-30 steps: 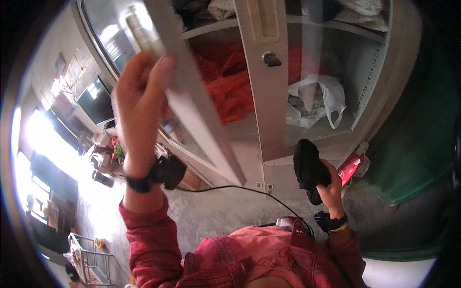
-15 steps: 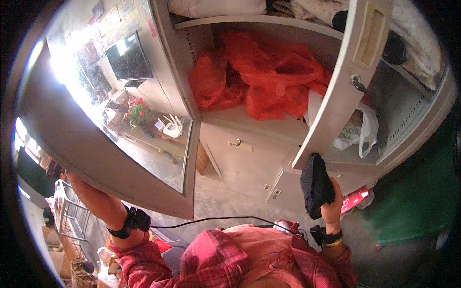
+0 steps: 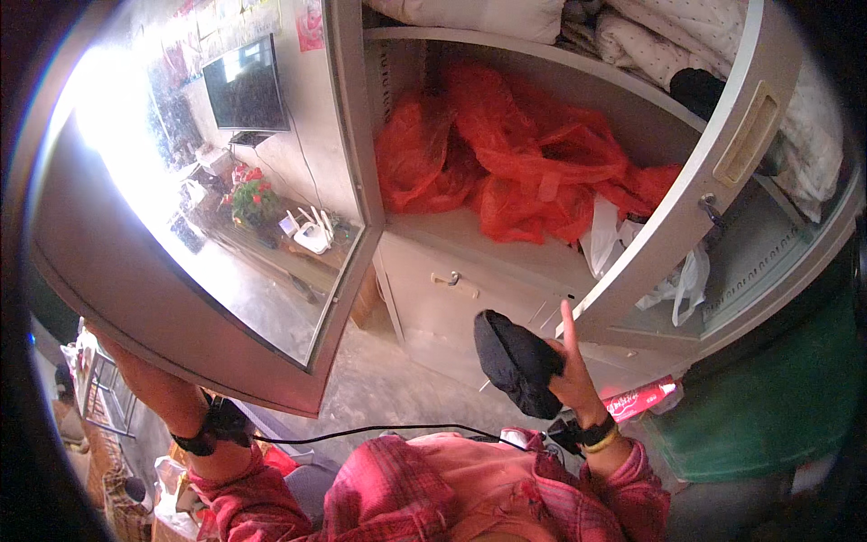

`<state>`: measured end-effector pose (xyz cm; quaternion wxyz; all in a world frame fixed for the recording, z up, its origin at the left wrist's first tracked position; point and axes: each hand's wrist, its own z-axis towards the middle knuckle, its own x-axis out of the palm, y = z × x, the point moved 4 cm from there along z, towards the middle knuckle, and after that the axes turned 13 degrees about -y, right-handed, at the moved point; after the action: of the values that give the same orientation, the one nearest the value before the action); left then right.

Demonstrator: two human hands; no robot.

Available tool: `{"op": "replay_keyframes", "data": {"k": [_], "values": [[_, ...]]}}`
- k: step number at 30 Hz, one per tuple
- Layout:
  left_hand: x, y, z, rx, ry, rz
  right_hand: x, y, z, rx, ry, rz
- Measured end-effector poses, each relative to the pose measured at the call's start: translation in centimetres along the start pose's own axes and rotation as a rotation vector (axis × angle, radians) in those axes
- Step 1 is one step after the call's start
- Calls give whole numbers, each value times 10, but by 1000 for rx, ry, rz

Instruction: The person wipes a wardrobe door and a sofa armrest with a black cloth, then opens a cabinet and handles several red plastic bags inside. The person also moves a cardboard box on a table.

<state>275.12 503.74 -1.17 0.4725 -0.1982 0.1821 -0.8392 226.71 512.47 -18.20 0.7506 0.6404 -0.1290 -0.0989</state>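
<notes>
At far cab. (image 3: 452, 312), L door (image 3: 194, 316) already open; R hand (image 3: 578, 381) grips blk cloth (image 3: 515, 361), outside shelf (image 3: 470, 237); L hand hidden, can't tell.

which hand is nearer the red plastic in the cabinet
Right. The right hand, holding a black cloth item, is below the red plastic in view, near the lower corner of the right door. The left hand, hidden behind the open left door, is farther left.
</notes>
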Motion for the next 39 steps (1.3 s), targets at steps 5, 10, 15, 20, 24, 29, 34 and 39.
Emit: {"op": "replay_keyframes", "data": {"k": [5,10,15,20,24,29,34,39], "values": [[-1,-6,27,418,98,357,6,-7,40,-98,-118,15],[-38,-1,0,67,-256,-398,-5,-6,48,-156,-353,-140],[16,-24,-111,164,408,-546,-3,-8,32,-153,-398,-201],[134,-47,-169,-146,824,-594,7,3,-22,-227,-507,-508],[208,-61,-195,-120,886,-641,14,5,-95,-135,-724,-469],[279,-101,-231,64,920,-727,4,1,-173,-100,-1177,-490],[351,-157,-254,356,822,-545,-6,3,-150,-45,-1048,-475],[415,-183,-266,654,941,-224,-13,40,-54,-421,-687,-1043]]}}
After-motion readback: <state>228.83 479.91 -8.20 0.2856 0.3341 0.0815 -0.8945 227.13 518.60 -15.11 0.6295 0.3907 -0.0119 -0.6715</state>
